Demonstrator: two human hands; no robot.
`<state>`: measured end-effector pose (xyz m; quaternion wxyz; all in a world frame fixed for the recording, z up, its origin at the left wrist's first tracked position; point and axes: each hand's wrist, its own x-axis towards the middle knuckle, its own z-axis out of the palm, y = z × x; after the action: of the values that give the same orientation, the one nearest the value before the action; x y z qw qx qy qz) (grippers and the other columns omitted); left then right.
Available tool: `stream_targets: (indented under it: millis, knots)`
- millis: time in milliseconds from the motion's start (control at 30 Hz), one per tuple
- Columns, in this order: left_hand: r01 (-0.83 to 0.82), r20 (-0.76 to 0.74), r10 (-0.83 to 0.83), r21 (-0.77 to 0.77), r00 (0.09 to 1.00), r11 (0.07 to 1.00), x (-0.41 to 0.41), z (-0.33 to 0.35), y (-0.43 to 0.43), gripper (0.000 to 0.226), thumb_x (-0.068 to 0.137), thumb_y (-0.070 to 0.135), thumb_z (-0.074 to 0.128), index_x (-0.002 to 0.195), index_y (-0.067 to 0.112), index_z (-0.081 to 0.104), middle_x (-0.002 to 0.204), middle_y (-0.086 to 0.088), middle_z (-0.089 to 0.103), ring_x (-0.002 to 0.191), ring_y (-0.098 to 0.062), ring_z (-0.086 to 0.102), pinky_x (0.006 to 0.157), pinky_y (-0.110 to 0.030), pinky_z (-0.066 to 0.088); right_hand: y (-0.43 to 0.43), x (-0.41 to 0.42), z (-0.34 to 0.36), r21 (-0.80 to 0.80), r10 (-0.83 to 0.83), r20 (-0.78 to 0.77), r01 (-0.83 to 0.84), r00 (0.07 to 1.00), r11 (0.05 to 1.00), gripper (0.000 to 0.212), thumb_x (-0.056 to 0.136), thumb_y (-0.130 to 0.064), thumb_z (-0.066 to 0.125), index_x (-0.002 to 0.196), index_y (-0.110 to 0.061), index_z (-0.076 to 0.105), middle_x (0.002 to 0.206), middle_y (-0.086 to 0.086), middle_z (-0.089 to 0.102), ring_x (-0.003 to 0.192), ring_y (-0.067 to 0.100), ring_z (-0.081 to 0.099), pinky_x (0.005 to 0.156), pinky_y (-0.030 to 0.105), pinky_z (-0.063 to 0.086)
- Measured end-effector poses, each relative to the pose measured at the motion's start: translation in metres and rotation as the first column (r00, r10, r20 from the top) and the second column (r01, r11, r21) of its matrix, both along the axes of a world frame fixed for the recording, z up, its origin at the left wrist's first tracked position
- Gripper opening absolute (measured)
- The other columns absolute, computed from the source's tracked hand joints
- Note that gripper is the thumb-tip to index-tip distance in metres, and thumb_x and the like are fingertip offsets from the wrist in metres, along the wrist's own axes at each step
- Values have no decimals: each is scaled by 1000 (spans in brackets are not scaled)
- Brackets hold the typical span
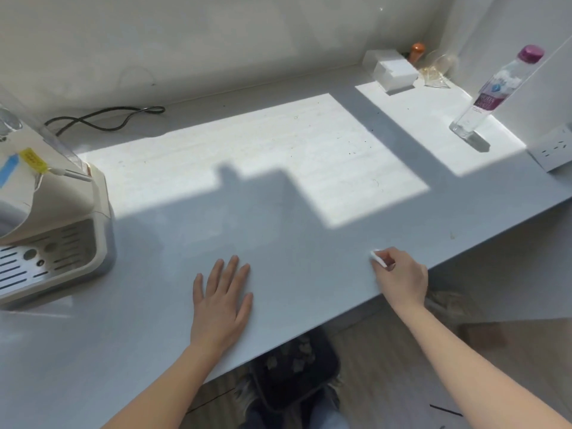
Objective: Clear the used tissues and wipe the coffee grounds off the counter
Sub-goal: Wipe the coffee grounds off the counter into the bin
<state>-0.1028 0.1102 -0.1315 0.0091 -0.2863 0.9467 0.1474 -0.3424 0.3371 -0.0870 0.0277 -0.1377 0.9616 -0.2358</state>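
Note:
My left hand (223, 300) lies flat on the white counter (278, 212), palm down, fingers spread, holding nothing. My right hand (402, 278) rests near the counter's front edge, fingers pinched on a small folded white tissue (378, 258) that pokes out at the fingertips and touches the surface. A few tiny dark specks of coffee grounds (351, 153) dot the sunlit patch farther back. No loose tissues lie on the counter.
A beige coffee machine (52, 218) with a slotted drip tray stands at the left, its black cord (105, 119) behind it. At the back right are a white box (393, 72), a glass, a water bottle (492, 97) and a power strip (554, 150).

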Motion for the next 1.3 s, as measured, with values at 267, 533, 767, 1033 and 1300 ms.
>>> stream_targets:
  millis: [267,533,767,1033,1300]
  knots:
    - [-41,-132,52,84,990,996,1,5,0,50,93,40,22,140,30,37,155,10,26,145,-11,12,118,-43,2,-67,111,-9,-109,334,86,-325,938,939,6,75,-18,74,75,-18,67,70,1,63,56,24,55,64,33,39]
    - [-157,-129,162,44,978,987,48,13,-22,50,91,33,33,140,27,38,156,3,23,145,-17,15,116,-47,6,-45,90,-11,-40,490,-30,-491,871,870,8,73,-21,77,75,-22,69,67,-3,63,54,22,58,62,33,38]
    - [-227,-63,230,53,971,972,75,9,-29,57,92,42,15,144,27,33,156,7,23,145,-10,8,117,-45,4,-128,78,-11,-181,168,133,-143,977,973,11,85,-26,64,87,-17,70,84,7,67,77,29,62,80,39,47]
    - [-230,-126,242,102,962,968,79,6,-32,59,92,44,10,144,28,33,156,11,21,143,-3,4,118,-41,0,-146,215,-19,-179,746,95,-726,659,664,8,82,-19,65,89,-19,70,81,2,64,64,24,56,68,29,32]
    - [-229,-136,248,140,959,963,79,7,-27,50,96,35,26,144,24,34,156,7,22,145,-8,7,117,-43,0,-98,210,-7,-135,799,84,-787,596,602,10,81,-19,67,90,-21,71,78,0,64,58,22,51,64,27,30]
